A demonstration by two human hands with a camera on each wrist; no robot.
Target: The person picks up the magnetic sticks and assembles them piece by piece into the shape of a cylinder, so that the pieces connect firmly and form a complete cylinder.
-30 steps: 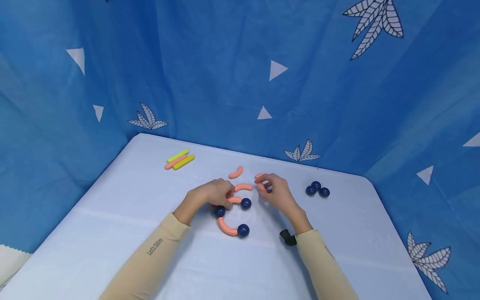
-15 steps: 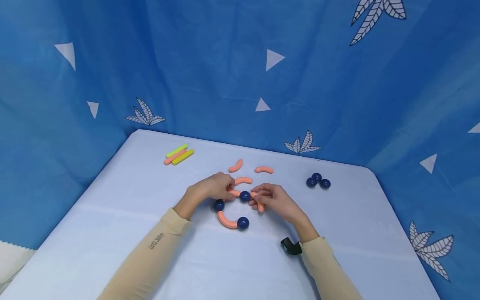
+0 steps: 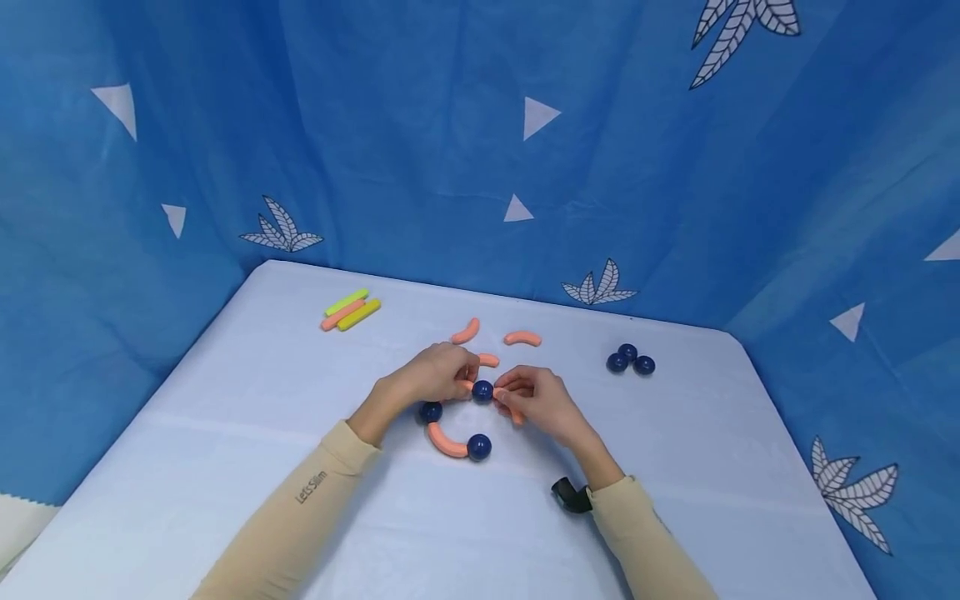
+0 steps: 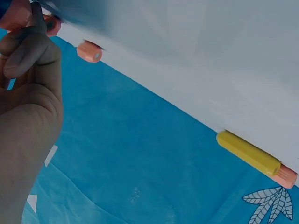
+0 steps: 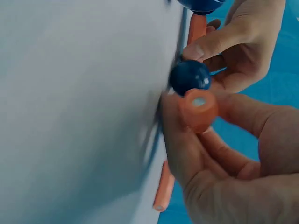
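My left hand (image 3: pixel 435 372) pinches a curved orange rod (image 5: pixel 197 29) with a navy ball (image 3: pixel 482 392) at its right end. My right hand (image 3: pixel 542 402) holds another curved orange rod (image 5: pixel 199 111) between thumb and fingers, its end against that ball. A second navy ball (image 3: pixel 431 412) sits under the left hand, and from it a curved rod (image 3: pixel 446 442) runs to a third ball (image 3: pixel 479 447) nearer me. Much of the left hand's rod is hidden by fingers in the head view.
Loose curved rods lie beyond the hands, one at left (image 3: pixel 466 332), one at right (image 3: pixel 522 338), one partly covered (image 3: pixel 488 361). Straight sticks, one of them yellow (image 3: pixel 359 315), lie at far left. A cluster of navy balls (image 3: pixel 627 353) rests at right on the white table (image 3: pixel 420 533).
My right hand has brought its curved rod from the far side toward me and left, up to the navy ball. The left hand keeps its grip, nearly in place.
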